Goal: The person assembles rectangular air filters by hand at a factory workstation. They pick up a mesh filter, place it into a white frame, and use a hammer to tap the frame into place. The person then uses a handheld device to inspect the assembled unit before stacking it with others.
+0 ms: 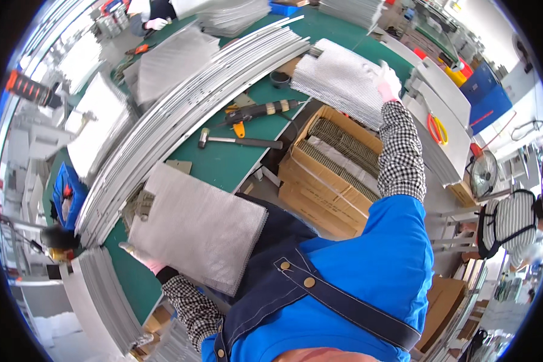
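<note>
A square grey mesh sheet (pixel 199 226) lies at the near edge of the green bench, tilted and partly over my apron. My left hand (pixel 145 256), in a pale glove, is at its lower left edge with fingers stretched out. My right arm reaches far to the right. There my right hand (pixel 386 82), gloved in white with its fingers apart, is at the right side of a stack of mesh sheets (pixel 338 75). Whether its fingertips touch the top sheet is hard to see. Small metal clips (pixel 143 205) show beside the near sheet.
A hammer (pixel 238 142) and a power screwdriver (pixel 259 112) lie on the bench (pixel 223 163). Long metal strips (pixel 181 102) run across it. An open cardboard box (pixel 323 187) of packed parts stands below my right arm. Orange-handled scissors (pixel 437 129) rest on white panels. Another person's gloved hand (pixel 157 24) is beyond.
</note>
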A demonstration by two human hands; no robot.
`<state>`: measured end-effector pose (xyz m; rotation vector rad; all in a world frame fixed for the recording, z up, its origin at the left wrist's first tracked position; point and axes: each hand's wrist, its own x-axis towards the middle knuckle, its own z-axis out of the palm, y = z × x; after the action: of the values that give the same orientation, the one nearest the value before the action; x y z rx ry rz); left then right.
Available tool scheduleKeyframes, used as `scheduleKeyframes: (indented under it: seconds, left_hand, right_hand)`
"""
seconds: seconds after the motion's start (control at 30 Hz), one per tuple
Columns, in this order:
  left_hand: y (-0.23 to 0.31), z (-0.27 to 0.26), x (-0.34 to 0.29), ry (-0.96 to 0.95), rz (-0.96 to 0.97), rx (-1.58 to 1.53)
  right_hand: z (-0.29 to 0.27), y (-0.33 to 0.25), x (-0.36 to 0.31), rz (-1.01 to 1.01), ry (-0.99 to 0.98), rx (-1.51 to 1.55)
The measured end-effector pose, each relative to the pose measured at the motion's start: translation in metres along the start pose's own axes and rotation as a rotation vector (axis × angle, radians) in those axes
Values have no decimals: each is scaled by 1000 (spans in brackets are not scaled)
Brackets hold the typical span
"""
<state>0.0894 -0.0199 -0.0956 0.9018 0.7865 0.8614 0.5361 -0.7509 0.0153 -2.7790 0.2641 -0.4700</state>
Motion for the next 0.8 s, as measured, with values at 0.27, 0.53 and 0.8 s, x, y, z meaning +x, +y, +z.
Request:
scheduleKeyframes:
  seconds: [0.27, 0.53, 0.8]
  left_hand:
    - [-28, -78, 55, -358, 158, 86]
    - [-16, -23, 20, -236, 64, -78]
    - [10, 8, -17, -109, 26, 55]
  right_hand:
    - [-36, -15, -21, 189, -17, -427]
    - [-52, 42, -30, 101, 414, 328]
    - [-42, -57, -84, -365, 162, -301]
